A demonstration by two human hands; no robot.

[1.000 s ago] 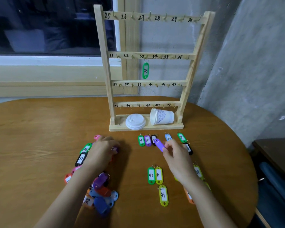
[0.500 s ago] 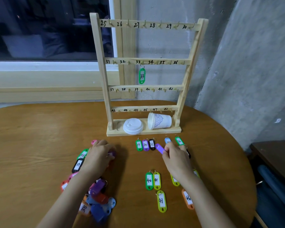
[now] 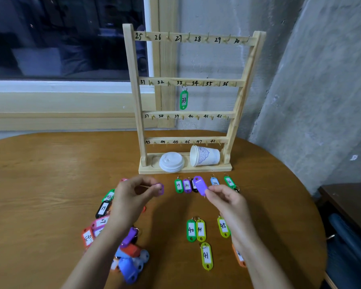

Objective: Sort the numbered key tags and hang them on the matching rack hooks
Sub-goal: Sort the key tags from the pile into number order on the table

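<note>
A wooden rack (image 3: 136, 97) with hooks numbered 25 to 48 stands at the table's far side; a green tag 33 (image 3: 183, 100) hangs on its hook. My right hand (image 3: 227, 202) pinches a purple tag (image 3: 200, 185), blank side up, above a row of sorted tags (image 3: 182, 185). My left hand (image 3: 131, 197) is raised off the table and pinches a smaller purple tag (image 3: 159, 188). An unsorted pile of tags (image 3: 121, 245) lies under my left forearm. Tags 40 and 41 (image 3: 196, 230), another 41 (image 3: 206, 256) and 45 (image 3: 223, 226) lie near my right wrist.
A white paper cup (image 3: 204, 156) lies on its side on the rack's base beside a stack of white lids (image 3: 171, 161). The round wooden table (image 3: 50, 174) meets a concrete wall on the right. A dark chair (image 3: 352, 236) sits past the right edge.
My left hand lifted off the pile with a purple tag between its fingers. My right hand raised its purple tag slightly; the camera tilted so the rack sits lower in view.
</note>
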